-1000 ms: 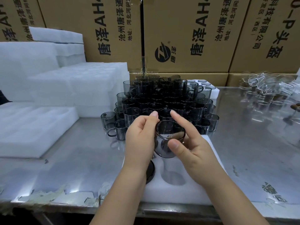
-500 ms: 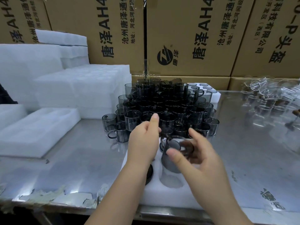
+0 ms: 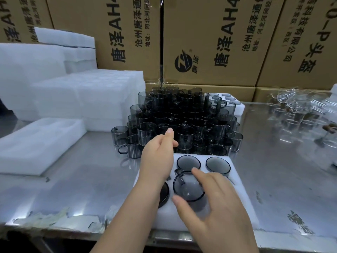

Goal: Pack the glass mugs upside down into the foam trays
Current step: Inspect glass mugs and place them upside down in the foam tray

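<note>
A white foam tray lies at the table's front edge. Two smoky glass mugs sit upside down in its far pockets, and a third is half hidden under my left wrist. My right hand is over another upside-down mug seated in a middle pocket, with thumb and forefinger at its sides. My left hand stretches toward the pile of dark mugs just behind the tray; its fingers are apart and hold nothing.
Stacked foam trays and a single tray fill the left side. A filled foam tray lies behind the pile. Clear glass mugs stand at the right. Cardboard boxes wall the back. The steel table ends near me.
The mug held upright in both hands has been turned over and lowered by my right hand into the tray pocket. My left hand let go and moved toward the pile.
</note>
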